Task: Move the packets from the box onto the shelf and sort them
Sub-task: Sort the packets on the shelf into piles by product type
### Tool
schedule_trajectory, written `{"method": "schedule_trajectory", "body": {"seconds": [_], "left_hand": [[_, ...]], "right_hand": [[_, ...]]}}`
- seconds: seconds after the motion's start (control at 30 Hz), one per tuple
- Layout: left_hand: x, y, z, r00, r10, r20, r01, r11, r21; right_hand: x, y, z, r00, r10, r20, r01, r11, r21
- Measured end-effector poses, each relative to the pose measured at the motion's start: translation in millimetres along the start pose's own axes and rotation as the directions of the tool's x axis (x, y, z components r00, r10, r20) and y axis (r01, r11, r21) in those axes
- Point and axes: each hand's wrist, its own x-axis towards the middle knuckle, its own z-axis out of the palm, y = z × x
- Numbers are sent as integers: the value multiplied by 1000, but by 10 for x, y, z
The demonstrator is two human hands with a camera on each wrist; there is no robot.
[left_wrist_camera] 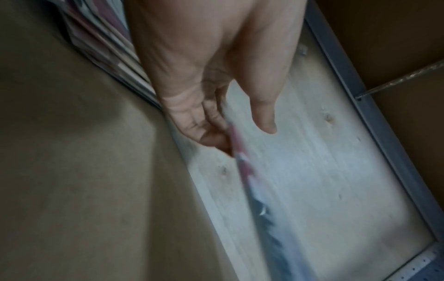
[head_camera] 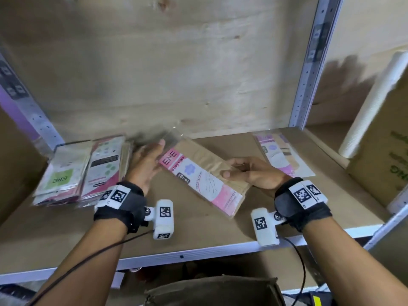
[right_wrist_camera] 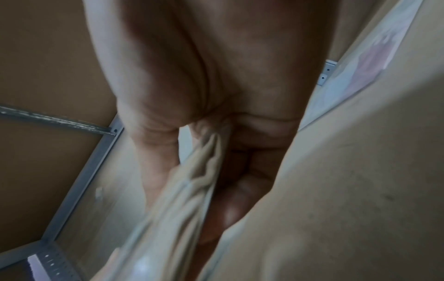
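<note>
Right there above the middle of the shelf (head_camera: pixel 198 237), a flat pink packet (head_camera: pixel 203 180) is held slantwise between two hands. It is long and thin, in clear wrap, with a pink band printed "ENE" at the far end, a white panel with a pale blue flower and some fine curved lines in the middle, a paler pink patch at the near end, and tan kraft-coloured backing showing along its right side. The right hand (head_camera: pixel 254 173) pinches that tan edge, thumb on top and fingers curled beneath; from the right wrist view the packet (right_wrist_camera: pixel 192 190) looks like a bunch of thin cream layers squeezed in the grip. The left hand (head_camera: pixel 145 166) has its fingers straight and together against the packet's far left corner, thumb apart; motion blur hides the fingertips.

A stack of packets (head_camera: pixel 81 171) lies at the shelf's left end, green-labelled and pink-and-white ones on top. Another pink packet (head_camera: pixel 280 157) lies flat at the back right. Below the shelf edge sits a brown box (head_camera: pixel 212 290).
</note>
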Motion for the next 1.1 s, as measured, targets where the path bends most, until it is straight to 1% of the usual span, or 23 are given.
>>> {"method": "schedule_trajectory", "body": {"seconds": [0.07, 0.13, 0.27, 0.37, 0.43, 0.5, 0.57, 0.7, 0.77, 0.83, 0.9, 1.0, 1.07, 1.1], "left_hand": [[71, -36, -94, 999, -20, -32, 23, 994, 104], [96, -79, -132, 998, 3, -59, 9, 980, 197], [111, -103, -165, 994, 25, -103, 6, 956, 293], [104, -121, -172, 993, 17, -119, 25, 940, 339], [80, -107, -129, 993, -16, -113, 48, 957, 287], [53, -81, -97, 995, -37, -90, 57, 971, 230], [24, -58, -78, 997, -72, -38, 77, 982, 172], [-36, -40, -59, 982, -172, 78, 175, 984, -32], [-42, -40, -51, 974, -195, 111, 205, 976, -78], [-45, -64, -44, 969, -208, 132, 219, 972, -82], [-38, -113, -23, 969, -218, 118, 230, 968, -99], [3, -176, 1, 971, -236, 33, 238, 949, -204], [44, -211, 0, 968, -248, 29, 247, 935, -256], [61, -240, 7, 964, -264, 40, 266, 935, -236]], "right_hand": [[19, 19, -14, 1000, 23, -9, -23, 1000, 5], [31, 32, -34, 998, 31, -53, -31, 1000, 1], [53, 62, -88, 989, 55, -136, -49, 998, 50], [74, 87, -135, 966, 49, -254, -42, 998, 36], [78, 99, -161, 944, 71, -322, -48, 996, 79], [63, 105, -168, 932, 107, -346, -60, 988, 144], [36, 98, -153, 936, 127, -329, -65, 979, 193], [-27, 79, -130, 952, 147, -267, -78, 964, 253], [-53, 64, -123, 956, 151, -252, -86, 964, 252], [-64, 47, -120, 955, 149, -257, -83, 964, 251], [-60, 35, -122, 946, 157, -283, -81, 962, 261], [-59, 46, -150, 927, 180, -330, -69, 945, 320], [-57, 58, -178, 908, 200, -368, -50, 924, 379], [-52, 63, -186, 901, 211, -380, -41, 912, 409]]}}
